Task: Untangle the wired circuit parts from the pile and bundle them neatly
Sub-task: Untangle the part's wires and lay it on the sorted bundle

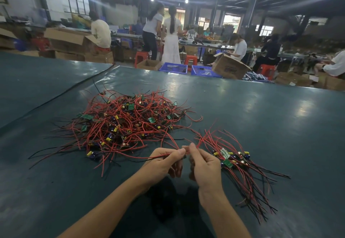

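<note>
Dark green tabletop (261, 116), factory hall behind.

- Nearest, on the near side of the pile (127, 124): left hand (164, 161) and right hand (203, 165), fingertips almost meeting. Both pinch one red wire (187, 152) that runs roughly left-right between them.
- Left hand is nearer the pile. Right hand is just beside the sorted bundle (237, 163), which lies right of the pile with its wires fanned out.
- Judgement: the freed part goes rightward, its long axis turned to match the bundle.
- Its board is hidden behind the fingers. Cannot tell whether the wire is clear of the pile.
- Beyond the pile: blue baskets (173, 68), cartons (229, 68), seated workers (239, 48), all blurred.
</note>
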Tool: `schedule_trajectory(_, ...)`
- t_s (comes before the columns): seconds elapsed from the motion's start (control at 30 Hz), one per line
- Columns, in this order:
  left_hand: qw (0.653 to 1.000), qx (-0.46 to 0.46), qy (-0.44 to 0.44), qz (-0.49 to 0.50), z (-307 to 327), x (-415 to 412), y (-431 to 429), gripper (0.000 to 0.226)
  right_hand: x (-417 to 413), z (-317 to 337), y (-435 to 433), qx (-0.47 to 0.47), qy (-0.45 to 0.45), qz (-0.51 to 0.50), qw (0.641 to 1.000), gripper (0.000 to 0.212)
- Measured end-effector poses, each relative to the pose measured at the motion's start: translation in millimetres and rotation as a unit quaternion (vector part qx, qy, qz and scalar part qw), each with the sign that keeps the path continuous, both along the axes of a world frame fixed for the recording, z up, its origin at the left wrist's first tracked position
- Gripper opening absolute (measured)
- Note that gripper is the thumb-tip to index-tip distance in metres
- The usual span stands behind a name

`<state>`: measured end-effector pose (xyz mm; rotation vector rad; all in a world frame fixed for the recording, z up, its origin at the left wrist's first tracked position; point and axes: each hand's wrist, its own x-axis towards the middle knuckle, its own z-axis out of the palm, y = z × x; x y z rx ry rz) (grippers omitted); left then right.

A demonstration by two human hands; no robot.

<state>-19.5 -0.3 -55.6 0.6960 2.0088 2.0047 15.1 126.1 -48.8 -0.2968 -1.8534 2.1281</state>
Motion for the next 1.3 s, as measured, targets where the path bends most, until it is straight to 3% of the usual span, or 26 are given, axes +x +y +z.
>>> schedule_trajectory(0.2, 1.0, 0.005, -0.004, -0.027, 5, 0, -2, 0.048, -10, 8, 44, -0.153, -0.005, -0.13, 0.98, 0.03)
schedule_trajectory(0.33, 1.0, 0.007, -0.009, -0.019, 2, 1, -1, 0.048, -10, 7, 48, -0.164, 0.014, -0.155, 0.974, 0.034)
schedule_trajectory(0.47, 0.999, 0.03, -0.038, -0.003, 2, -1, -3, 0.051, -5, 7, 33, -0.155, 0.016, -0.086, 0.984, 0.028)
schedule_trajectory(0.57, 0.998, 0.042, -0.045, -0.025, 3, 0, -2, 0.056, 1, 6, 18, -0.088, 0.031, -0.009, 0.996, 0.034)
schedule_trajectory(0.7, 0.998, 0.017, -0.04, -0.037, 1, 3, -2, 0.063, 7, 3, 4, 0.019, 0.058, 0.088, 0.994, 0.048)
schedule_trajectory(0.8, 0.998, -0.015, -0.063, -0.008, 1, 0, -3, 0.068, 10, 3, -2, 0.025, 0.064, 0.142, 0.987, 0.047)
schedule_trajectory(1.03, 0.991, 0.039, -0.104, 0.073, 9, -6, -7, 0.043, -1, -4, 11, -0.04, -0.062, -0.041, 0.996, 0.055)
schedule_trajectory(1.1, 0.991, 0.026, -0.062, 0.115, 9, -6, -8, 0.041, -5, -5, 18, -0.094, -0.071, -0.067, 0.991, 0.05)
schedule_trajectory(1.2, 0.972, -0.047, 0.101, 0.209, 4, -9, -12, 0.034, -8, -6, 27, -0.156, -0.068, -0.092, 0.981, 0.047)
schedule_trajectory(1.3, 0.876, -0.17, 0.324, 0.312, 2, -14, -22, 0.023, -9, -5, 34, -0.191, -0.057, -0.114, 0.973, 0.045)
